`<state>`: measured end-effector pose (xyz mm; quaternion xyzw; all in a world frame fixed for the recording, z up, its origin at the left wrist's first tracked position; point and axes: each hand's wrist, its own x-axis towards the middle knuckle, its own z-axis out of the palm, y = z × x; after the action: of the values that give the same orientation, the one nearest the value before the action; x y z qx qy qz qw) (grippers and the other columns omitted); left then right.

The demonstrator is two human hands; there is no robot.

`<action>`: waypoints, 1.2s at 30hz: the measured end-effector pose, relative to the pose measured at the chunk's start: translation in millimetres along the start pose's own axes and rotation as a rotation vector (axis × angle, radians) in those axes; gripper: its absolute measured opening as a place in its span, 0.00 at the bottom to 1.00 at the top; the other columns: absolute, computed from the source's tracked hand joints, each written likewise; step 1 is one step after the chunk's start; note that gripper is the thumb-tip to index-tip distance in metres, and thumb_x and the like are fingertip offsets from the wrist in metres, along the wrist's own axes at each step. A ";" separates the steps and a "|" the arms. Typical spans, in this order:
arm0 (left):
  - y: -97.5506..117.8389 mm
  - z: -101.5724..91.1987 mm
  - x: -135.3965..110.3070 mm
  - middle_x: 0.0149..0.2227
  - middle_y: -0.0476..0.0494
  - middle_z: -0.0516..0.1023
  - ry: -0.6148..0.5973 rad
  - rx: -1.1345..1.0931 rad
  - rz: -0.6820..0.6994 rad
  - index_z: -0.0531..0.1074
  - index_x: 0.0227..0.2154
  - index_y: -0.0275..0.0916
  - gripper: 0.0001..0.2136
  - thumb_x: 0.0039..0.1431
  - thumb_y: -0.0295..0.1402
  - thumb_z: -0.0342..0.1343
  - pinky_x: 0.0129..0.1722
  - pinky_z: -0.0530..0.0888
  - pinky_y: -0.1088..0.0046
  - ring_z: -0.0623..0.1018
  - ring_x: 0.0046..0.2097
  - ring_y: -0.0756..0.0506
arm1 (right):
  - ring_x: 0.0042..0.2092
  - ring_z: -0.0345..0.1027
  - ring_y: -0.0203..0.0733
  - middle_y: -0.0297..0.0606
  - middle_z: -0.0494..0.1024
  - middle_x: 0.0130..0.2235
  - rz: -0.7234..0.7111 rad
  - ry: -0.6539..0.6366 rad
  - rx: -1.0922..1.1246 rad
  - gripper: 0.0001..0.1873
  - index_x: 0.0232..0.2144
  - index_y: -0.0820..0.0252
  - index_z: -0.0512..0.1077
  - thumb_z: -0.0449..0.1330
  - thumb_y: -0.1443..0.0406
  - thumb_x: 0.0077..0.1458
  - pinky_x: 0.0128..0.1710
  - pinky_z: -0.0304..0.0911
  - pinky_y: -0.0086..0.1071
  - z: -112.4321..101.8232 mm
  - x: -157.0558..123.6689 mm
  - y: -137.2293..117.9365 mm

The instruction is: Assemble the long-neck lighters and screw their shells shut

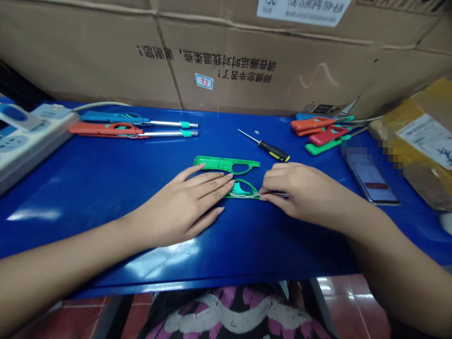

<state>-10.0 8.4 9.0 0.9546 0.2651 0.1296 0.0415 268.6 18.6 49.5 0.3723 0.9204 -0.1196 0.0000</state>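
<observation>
My left hand (187,205) lies flat on the blue table (88,188), fingers stretched out and pressing down on the left part of an opened green lighter shell (243,189) with a teal trigger inside. My right hand (300,190) is closed in a pinch on a thin metal tube (278,194) at the shell's right end. A second green shell half (226,164) lies just beyond my fingers.
A black and yellow screwdriver (268,148) lies behind the shells. Blue and orange long lighters (120,125) lie at back left by a white power strip (24,136). More coloured shells (321,132), a phone (370,176) and a yellow package (420,136) sit right. Cardboard boxes (247,52) stand behind.
</observation>
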 end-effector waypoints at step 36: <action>-7.2 7.6 0.2 0.62 0.39 0.72 0.055 -0.007 0.110 0.67 0.62 0.38 0.20 0.69 0.30 0.51 0.58 0.75 0.56 0.74 0.59 0.38 | 0.39 0.70 0.48 0.46 0.80 0.38 -0.374 0.267 -0.379 0.15 0.48 0.72 0.76 0.51 0.71 0.68 0.41 0.67 0.42 23.1 13.1 -2.0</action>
<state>-11.4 14.6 0.6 0.9637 0.2128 0.1586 0.0304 255.7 21.1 26.3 0.2018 0.9709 0.1064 -0.0735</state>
